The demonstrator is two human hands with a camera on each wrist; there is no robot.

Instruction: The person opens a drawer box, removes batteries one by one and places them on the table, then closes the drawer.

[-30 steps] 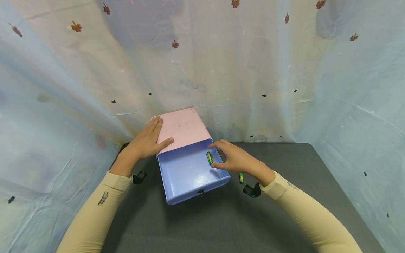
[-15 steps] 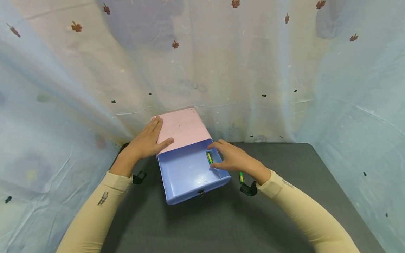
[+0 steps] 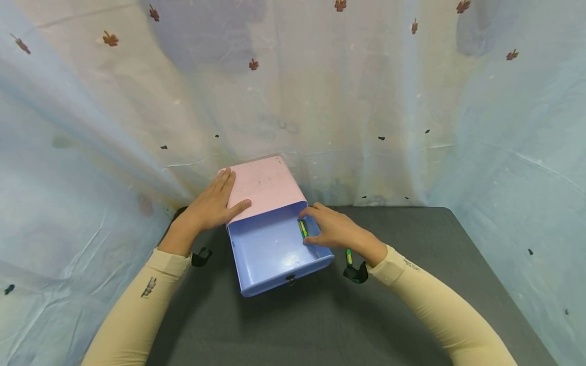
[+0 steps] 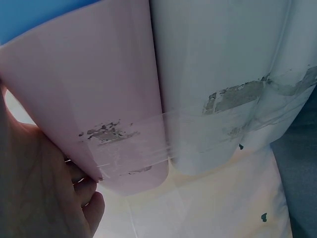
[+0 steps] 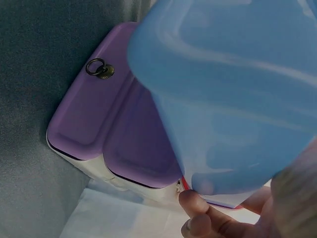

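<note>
A small drawer cabinet [image 3: 265,183] with a pink top stands on the table, its light blue drawer [image 3: 270,249] pulled out. My left hand [image 3: 208,203] rests on the left part of the pink top, fingers straight and thumb spread. Inside the drawer, near its right wall, is a green and yellow battery [image 3: 303,229]. My right hand [image 3: 339,229] reaches over that wall and pinches the battery end to end between thumb and forefinger. In the right wrist view the blue drawer hides the battery. Another green battery [image 3: 349,257] lies on the table below my right wrist.
Purple drawer fronts [image 5: 89,104], one with a metal ring pull [image 5: 96,68], sit below the blue drawer. Clear tape [image 4: 133,139] crosses the cabinet's side. A patterned curtain [image 3: 320,101] hangs behind the dark grey table [image 3: 293,330].
My right hand has shifted slightly left, farther over the drawer, and the battery with it by a hair. My left hand and the cabinet have stayed still.
</note>
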